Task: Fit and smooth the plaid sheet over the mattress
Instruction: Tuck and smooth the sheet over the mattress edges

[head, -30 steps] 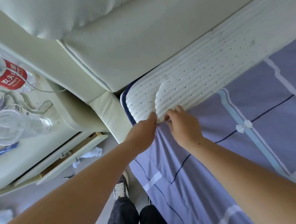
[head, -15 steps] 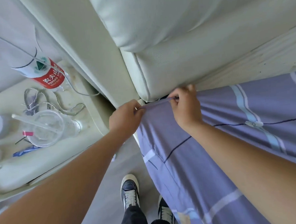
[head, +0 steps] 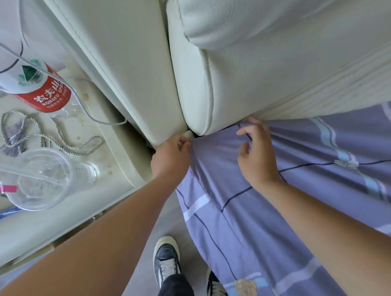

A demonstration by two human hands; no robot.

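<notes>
The purple plaid sheet covers the mattress corner and hangs down its side. A strip of bare white mattress shows above the sheet's edge at the right. My left hand pinches the sheet's corner edge right under the cream headboard. My right hand hovers over the sheet just right of it, fingers curled and apart, the fingertips at the sheet's top edge by the headboard.
A cream nightstand stands at the left with a red-labelled water bottle, a clear plastic cup and a grey tasselled cord. My shoes stand on the grey floor between nightstand and bed.
The sheet's edge went from below the bare mattress corner up over it to the headboard. My right hand has loosened its pinch; the left still holds the edge.
</notes>
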